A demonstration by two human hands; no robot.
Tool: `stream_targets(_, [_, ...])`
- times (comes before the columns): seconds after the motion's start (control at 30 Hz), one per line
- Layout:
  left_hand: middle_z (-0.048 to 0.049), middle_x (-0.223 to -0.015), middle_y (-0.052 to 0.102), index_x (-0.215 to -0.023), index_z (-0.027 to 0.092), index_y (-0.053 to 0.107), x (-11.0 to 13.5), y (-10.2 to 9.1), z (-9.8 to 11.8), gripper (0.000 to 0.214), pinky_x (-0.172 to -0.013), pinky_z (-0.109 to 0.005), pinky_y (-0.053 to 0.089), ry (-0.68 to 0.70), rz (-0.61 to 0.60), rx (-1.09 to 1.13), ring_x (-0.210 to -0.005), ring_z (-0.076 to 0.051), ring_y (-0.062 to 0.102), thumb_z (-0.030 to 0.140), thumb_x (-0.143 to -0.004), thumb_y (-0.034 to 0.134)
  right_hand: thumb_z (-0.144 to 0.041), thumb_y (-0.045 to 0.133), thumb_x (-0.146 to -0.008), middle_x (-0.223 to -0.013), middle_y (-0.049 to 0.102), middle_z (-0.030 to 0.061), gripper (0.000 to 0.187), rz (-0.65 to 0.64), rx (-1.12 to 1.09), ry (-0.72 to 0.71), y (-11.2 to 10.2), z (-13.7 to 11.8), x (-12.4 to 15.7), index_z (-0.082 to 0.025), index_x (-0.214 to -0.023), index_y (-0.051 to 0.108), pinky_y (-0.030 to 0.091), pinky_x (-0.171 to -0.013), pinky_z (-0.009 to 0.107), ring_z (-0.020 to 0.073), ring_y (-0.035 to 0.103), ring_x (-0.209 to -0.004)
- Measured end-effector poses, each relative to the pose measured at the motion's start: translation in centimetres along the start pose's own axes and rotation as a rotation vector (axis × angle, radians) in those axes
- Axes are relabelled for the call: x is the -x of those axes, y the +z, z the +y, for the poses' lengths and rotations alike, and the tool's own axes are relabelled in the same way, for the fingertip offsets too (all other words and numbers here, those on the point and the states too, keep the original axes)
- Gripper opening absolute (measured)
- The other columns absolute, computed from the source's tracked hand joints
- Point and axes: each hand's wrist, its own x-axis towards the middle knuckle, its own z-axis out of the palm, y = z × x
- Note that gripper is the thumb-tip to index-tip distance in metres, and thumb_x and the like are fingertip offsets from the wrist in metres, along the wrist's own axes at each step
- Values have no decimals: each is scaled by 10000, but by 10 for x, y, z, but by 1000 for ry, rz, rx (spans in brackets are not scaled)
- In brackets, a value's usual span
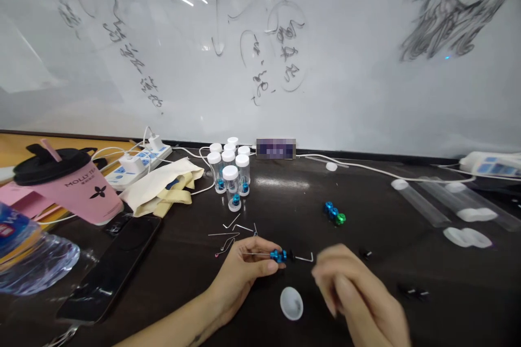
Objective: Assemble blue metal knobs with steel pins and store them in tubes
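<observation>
My left hand (254,263) is closed around a small blue metal fitting (278,255), gripped between thumb and fingers. A thin straight rod runs out of the fitting to the left, and a black piece (290,255) sits at its right end. An L-shaped hex key (305,257) sticks out beyond the black piece, its bent end free. To the right of it, my right hand (345,282) is smeared by motion, its fingers curled; what they hold, if anything, cannot be made out. A small white dish-like cap (291,303) lies between the hands.
Behind my left hand lie several bent wires (230,238). Capped clear vials (233,190) stand further back. Blue and green fittings (334,213) sit at centre right, clear tubes (421,203) beyond. At left are a phone (109,271), bottle (32,255) and pink cup (87,190).
</observation>
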Motion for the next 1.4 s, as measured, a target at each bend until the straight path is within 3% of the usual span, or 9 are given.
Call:
stream_targets(0.07, [-56,-794,746,-824,128,742,1,0,0,198,-791,-249,489,4,-27,-16,-751,-145,677,106,-641,816,-195,415,-988,-944,564,67,214,78,-14,12,6,-7,-34,-240,-1113,582,510,-730,353,194,590,-816])
stream_targets(0.17, [-57,-779,740,-820,121,740,1,1,1,169,-766,-252,493,3,-39,-2,-723,-142,672,111,-663,802,-198,440,-972,-975,499,59,198,100,21,-6,13,-11,-55,-250,-1126,554,478,-640,298,165,550,-744])
stream_targets(0.37, [-51,-786,732,-824,124,739,1,1,3,155,-783,-260,497,5,-8,66,-721,-136,664,133,-679,796,-238,462,-963,-1059,488,72,245,-122,32,60,15,-13,-57,-253,-1203,511,507,-677,299,154,571,-755])
stream_targets(0.57, [-53,-780,728,-855,123,734,1,1,3,174,-763,-238,493,-6,-27,57,-721,-129,654,111,-687,782,-170,530,-920,-937,555,46,187,-104,25,-8,18,-12,-63,-240,-1089,571,511,-692,299,165,580,-764])
stream_targets(1.03, [-46,-695,714,-812,111,706,1,-1,2,144,-697,-221,491,-19,-42,57,-647,-112,651,142,-699,789,-120,561,-898,-913,580,49,164,-123,43,-96,17,-15,-62,-227,-1017,595,500,-679,303,177,586,-795])
stream_targets(1.27, [-41,-704,709,-779,115,694,1,-1,3,133,-678,-212,495,-21,-25,57,-644,-113,654,156,-697,791,-217,456,-969,-957,574,54,171,-143,-19,6,13,-18,-63,-228,-1098,568,481,-741,312,178,584,-837])
stream_targets(1.4, [-40,-689,707,-774,116,687,2,0,2,135,-679,-217,495,-22,-32,20,-644,-120,659,134,-689,790,-263,390,-1003,-857,581,30,209,-137,-37,90,11,-18,-62,-216,-1030,592,452,-711,293,163,580,-778])
